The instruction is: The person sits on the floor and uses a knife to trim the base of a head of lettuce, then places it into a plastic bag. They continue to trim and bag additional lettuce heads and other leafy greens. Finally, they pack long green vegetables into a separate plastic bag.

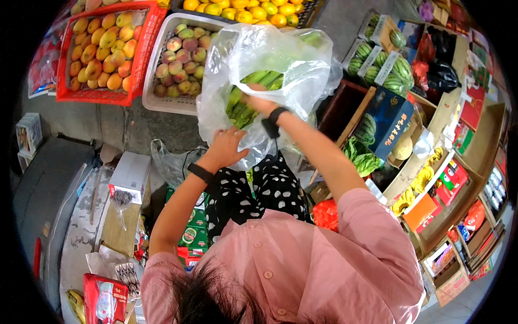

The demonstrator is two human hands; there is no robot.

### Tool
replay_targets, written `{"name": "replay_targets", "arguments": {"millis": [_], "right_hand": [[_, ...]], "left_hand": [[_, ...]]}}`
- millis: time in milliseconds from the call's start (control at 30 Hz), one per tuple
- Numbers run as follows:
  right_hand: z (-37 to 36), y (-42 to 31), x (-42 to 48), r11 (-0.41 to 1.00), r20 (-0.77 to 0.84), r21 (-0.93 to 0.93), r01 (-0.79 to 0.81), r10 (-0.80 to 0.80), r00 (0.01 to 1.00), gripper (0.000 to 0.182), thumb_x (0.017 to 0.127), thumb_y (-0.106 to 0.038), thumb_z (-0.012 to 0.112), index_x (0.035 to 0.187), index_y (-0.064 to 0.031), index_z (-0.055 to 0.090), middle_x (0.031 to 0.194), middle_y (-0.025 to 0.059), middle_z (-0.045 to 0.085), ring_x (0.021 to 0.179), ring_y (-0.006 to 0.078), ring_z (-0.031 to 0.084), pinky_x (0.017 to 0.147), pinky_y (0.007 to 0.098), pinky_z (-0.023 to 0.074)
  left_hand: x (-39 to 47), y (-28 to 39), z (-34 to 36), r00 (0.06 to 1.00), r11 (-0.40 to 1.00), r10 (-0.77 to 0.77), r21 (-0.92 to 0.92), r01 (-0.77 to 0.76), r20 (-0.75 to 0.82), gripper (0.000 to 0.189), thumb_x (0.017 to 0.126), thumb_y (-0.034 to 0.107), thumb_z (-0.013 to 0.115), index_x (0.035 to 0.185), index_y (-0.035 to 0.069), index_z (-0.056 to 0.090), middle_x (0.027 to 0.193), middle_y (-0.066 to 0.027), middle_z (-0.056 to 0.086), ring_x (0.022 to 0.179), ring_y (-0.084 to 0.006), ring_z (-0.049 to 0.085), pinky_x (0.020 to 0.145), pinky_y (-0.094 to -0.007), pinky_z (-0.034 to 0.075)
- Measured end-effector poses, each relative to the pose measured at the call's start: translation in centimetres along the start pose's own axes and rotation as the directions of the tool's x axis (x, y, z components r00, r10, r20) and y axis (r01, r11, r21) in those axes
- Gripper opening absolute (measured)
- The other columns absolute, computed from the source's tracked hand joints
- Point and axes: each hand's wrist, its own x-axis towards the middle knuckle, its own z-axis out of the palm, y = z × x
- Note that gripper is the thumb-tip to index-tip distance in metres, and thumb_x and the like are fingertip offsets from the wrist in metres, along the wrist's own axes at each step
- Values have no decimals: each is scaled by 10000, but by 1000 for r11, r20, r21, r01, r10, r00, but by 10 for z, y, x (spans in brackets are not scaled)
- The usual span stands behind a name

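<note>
A large clear plastic bag [220, 81] stands in front of me with its mouth spread wide. Long green vegetables [238, 107] with stalks and leaves lie inside it. My right hand [261, 99] reaches into the bag over the stalks; it is blurred and its fingertips are hidden. At the near edge of the bag my left hand [228, 148] rests with fingers spread and thumb apart, touching the plastic. Both wrists wear dark bands, and a small black device [270, 128] hangs by the right one.
Beyond the bag stand a grey crate of peaches [150, 95], a red crate of orange-yellow fruit [139, 56] and a dark crate of yellow fruit [243, 15]. Boxed watermelons [398, 75], leafy greens [360, 158] and bananas [423, 178] lie to the right. A white box [129, 172] sits left.
</note>
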Motion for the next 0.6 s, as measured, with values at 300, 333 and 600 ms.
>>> {"name": "replay_targets", "arguments": {"millis": [300,333,600], "right_hand": [[-227,3,93,853,-201,-518,63,-193,960,301,856,-159,585,1115,-32,675,1054,211,680,966,373,660,877,458,508],[-224,-14,89,860,-195,-511,10,-127,972,306,847,-176,597,1104,-33,680,1044,217,680,970,380,657,882,463,504],[-100,43,72,666,-304,-679,-309,128,944,715,824,-416,660,1333,37,444,1356,352,376,1266,484,391,1042,535,349]], "left_hand": [[18,59,-40,937,960,103,-213,-181,-335,468,837,279,657,1252,95,542,1269,-155,546,1165,-353,513,981,-472,356],[18,63,-43,935,967,101,-188,-173,-341,463,833,270,661,1244,92,546,1262,-152,550,1160,-350,516,980,-468,357],[16,63,-27,946,982,151,-66,-177,-286,429,808,220,685,1194,74,568,1214,-134,575,1118,-341,528,975,-457,362]]}}
